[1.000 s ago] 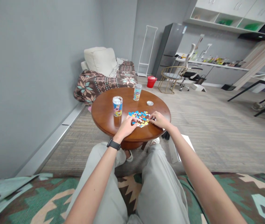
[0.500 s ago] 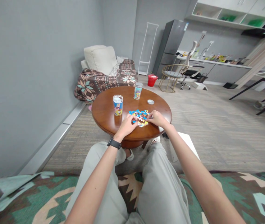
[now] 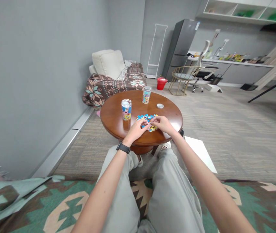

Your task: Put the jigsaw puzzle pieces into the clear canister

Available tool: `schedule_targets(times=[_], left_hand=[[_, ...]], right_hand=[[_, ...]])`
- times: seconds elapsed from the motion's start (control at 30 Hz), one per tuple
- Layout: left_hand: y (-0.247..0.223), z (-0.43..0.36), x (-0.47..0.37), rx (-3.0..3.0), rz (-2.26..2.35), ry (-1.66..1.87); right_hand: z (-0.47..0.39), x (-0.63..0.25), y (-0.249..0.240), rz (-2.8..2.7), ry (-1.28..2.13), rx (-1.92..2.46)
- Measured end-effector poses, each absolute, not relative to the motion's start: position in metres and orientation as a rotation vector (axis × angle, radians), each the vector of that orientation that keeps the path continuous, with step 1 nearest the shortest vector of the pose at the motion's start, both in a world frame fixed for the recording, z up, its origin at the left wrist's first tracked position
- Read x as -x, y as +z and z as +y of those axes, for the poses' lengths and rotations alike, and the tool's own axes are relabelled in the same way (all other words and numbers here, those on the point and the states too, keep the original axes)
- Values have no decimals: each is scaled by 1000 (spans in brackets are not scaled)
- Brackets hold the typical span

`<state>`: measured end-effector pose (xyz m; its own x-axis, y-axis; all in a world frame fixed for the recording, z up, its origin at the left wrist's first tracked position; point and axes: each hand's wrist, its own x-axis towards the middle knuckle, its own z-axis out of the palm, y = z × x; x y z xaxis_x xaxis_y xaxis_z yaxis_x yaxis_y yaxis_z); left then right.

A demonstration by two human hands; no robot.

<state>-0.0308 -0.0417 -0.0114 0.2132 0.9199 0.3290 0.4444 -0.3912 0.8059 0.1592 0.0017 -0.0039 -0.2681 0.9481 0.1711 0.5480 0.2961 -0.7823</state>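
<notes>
A pile of small blue, yellow and pink puzzle pieces (image 3: 147,117) lies on the round brown wooden table (image 3: 113,108). Over the left part of the pile is my left hand (image 3: 138,128), with a black band on its wrist and its fingers curled towards the pieces. My right hand (image 3: 162,124) reaches in from the right, fingertips pinched close to the left hand's. Whatever is between the fingertips of either hand is too small to make out. An open clear jar with a cartoon print (image 3: 126,110) stands left of the pile.
Behind the pile stands a second cartoon jar with its lid on (image 3: 146,95). A loose round silver lid (image 3: 160,105) lies right of it. Beyond the table are a red bin (image 3: 161,84) and a gold-framed chair (image 3: 183,77). A white box (image 3: 199,150) sits at the right.
My hands have come closer together over the pieces, the right hand moving inward. The whole view has shifted slightly, so the table appears further right.
</notes>
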Motion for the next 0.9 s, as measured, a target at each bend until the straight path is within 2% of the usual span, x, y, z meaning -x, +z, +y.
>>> schedule_targets(times=[0.13, 0.27, 0.47, 0.6, 0.9], left_hand=[[-10, -42, 33, -1876, 1258, 1095], [-12, -40, 37, -1852, 1324, 1160], [-17, -36, 36, -1809, 1449, 1191], [-19, -34, 35, -1863, 1510, 1198], [-16, -37, 35, -2026, 1457, 1079]], right_hand=[[-2, -148, -2, -1945, 961, 1160], [2, -156, -1, -1877, 919, 1219], [10, -176, -7, -2013, 480, 1406], [-1, -169, -9, -2139, 239, 1317], [-15, -149, -4, -2424, 355, 1052]])
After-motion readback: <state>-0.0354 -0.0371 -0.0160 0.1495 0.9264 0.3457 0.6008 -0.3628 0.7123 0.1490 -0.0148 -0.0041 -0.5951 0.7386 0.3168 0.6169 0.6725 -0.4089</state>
